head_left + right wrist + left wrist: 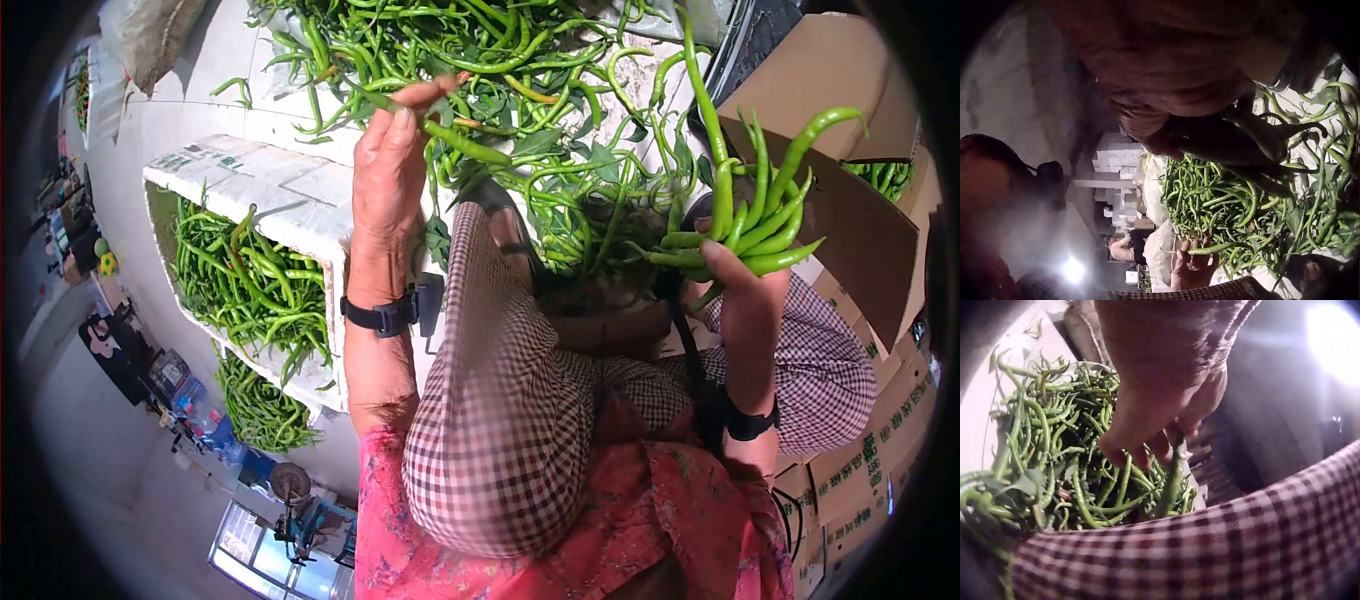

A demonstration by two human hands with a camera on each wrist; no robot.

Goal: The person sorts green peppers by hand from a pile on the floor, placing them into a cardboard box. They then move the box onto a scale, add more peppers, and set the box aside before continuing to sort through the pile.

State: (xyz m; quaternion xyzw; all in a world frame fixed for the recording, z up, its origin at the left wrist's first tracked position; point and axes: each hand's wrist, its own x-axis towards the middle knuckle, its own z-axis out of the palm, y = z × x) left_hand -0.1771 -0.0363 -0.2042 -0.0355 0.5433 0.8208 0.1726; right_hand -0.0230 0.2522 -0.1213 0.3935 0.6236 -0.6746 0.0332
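Observation:
My left hand (390, 165) pinches a single green chili pepper (468, 146) between thumb and fingers, above the near left side of a loose pile of green chili peppers (500, 50). In the left wrist view that pepper (1174, 478) points downward from the fingertips. On the other side, my right hand (748, 290) grips a bunch of long green chili peppers (775, 225), their tips fanning out past the fingers. The right wrist view shows this hand (1166, 81) dark, with the bunch largely in shadow. Leaves (540, 142) lie among the peppers on the white floor.
A white foam box (250, 165) full of green peppers lies left of my left arm, with another heap of peppers (260, 405) beside it. An open cardboard box (820, 80) stands at right. Checked trousers (500, 430) cover my bent knees. Another person (1124, 251) appears in the distance.

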